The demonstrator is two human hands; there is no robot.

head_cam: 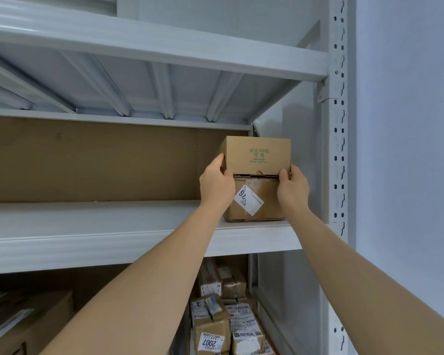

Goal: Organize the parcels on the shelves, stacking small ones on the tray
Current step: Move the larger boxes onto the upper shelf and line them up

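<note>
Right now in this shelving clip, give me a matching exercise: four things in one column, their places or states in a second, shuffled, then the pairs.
Things:
1. BOL'AMB box
2. box labelled 76
3. parcel labelled 2007
4. left hand

Places or states:
A. on the lower shelf level
B. standing directly on the middle shelf
C. gripping the top box's left bottom corner
D. on top of another box, held on both sides

Pairs: 1-D, 2-B, 3-A, 4-C

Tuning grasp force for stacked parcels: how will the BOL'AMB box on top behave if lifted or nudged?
The BOL'AMB box is probably stiff: its cardboard faces look flat under the left hand and right hand. Likely light, held by fingertips only. It could slide or tip, since it sits on the labelled box below.
</note>
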